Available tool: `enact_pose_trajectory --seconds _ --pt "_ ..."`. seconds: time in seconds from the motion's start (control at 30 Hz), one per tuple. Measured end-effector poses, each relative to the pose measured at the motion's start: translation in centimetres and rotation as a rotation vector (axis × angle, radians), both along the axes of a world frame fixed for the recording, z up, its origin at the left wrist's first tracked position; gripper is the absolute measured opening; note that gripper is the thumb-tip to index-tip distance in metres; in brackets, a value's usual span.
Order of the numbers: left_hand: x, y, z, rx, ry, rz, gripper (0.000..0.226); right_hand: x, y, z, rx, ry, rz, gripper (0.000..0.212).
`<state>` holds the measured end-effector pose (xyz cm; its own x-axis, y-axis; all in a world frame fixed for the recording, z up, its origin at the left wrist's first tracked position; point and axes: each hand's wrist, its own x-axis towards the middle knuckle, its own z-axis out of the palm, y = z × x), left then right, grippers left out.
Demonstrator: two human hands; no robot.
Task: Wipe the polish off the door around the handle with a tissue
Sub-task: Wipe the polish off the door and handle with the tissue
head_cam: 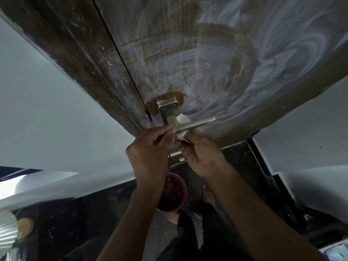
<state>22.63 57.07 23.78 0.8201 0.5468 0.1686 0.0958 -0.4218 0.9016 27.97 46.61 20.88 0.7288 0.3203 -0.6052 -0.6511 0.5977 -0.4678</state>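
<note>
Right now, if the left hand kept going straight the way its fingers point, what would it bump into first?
Most likely the metal handle: the left hand already has its fingertips at the lever's near end, beside the tissue. Behind it is the door; depth is unclear.

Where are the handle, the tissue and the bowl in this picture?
handle (197,123): head view, on the flat lever bar.
tissue (182,119): head view, on the white wad behind the lever.
bowl (172,193): head view, on its dark red inside.

Open door face (216,59) above and right of the handle (195,123), nothing in the way there. Tight on the left: door frame (79,59) just beside the handle plate (168,107). Below the lever, both hands, left (148,157) and right (202,155), and tissue (182,120) crowding the gap; red bowl (172,193) on the floor underneath.
</note>
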Motion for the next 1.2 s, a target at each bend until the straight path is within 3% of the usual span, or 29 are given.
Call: enact_pose_trajectory --seconds 0.23,0.4,0.6,0.7,1.0,1.1,1.2 --pt "-0.3 0.0 0.4 -0.109 0.071 0.022 0.024 -1.1 3.4 0.1 -0.207 -0.015 -0.300 0.018" --pt "-0.4 0.5 0.5 -0.113 0.093 0.013 0.025 -1.4 4.8 -0.6 -0.356 -0.002 -0.214 0.019" --pt "-0.1 1.0 0.3 -0.172 0.111 -0.005 0.025 -0.1 2.7 -0.2 -0.240 -0.063 -0.392 0.013" --pt "-0.1 1.1 0.3 -0.169 0.112 -0.021 0.023 -0.4 3.2 -0.2 -0.325 -0.149 -0.344 0.015" --pt "-0.1 1.1 0.2 -0.127 0.101 -0.033 0.021 -0.2 2.7 -0.6 -0.171 -0.115 -0.464 0.011" --pt "-0.2 1.1 0.1 -0.111 0.096 -0.034 0.021 -0.2 2.5 -1.0 -0.136 -0.166 -0.404 0.012" --pt "-0.2 1.0 0.1 -0.097 0.096 -0.036 0.021 -0.9 3.2 -1.9 -0.249 -0.169 -0.326 0.011"
